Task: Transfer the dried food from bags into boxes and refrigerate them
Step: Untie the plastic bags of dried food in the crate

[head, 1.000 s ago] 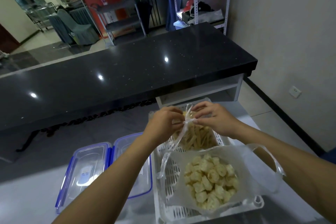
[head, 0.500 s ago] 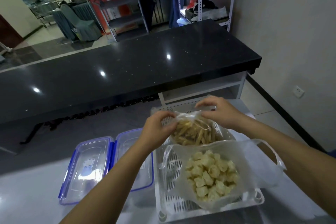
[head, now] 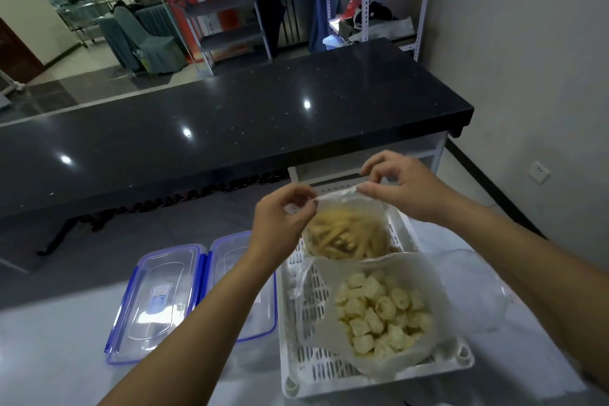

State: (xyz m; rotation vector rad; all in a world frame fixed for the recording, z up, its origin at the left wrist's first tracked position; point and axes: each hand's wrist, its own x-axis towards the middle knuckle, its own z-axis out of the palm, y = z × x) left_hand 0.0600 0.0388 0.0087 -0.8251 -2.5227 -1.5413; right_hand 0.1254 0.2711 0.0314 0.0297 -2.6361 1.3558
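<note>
Bag mouth: the rim of the far bag (head: 346,227) is stretched between both hands, above the white basket (head: 296,369).
Left hand (head: 280,224): thumb and fingertips pinch the rim's left edge.
Right hand (head: 402,188): thumb and forefinger pinch the right edge; other fingers curl loosely.
Nearby: the near bag (head: 379,310) lies open in the basket, just in front; two clear boxes (head: 158,300) with blue clips sit left of the basket, partly hidden by the left forearm.
Contents: pale yellow dried strips in the far bag, round puffed pieces in the near one.
</note>
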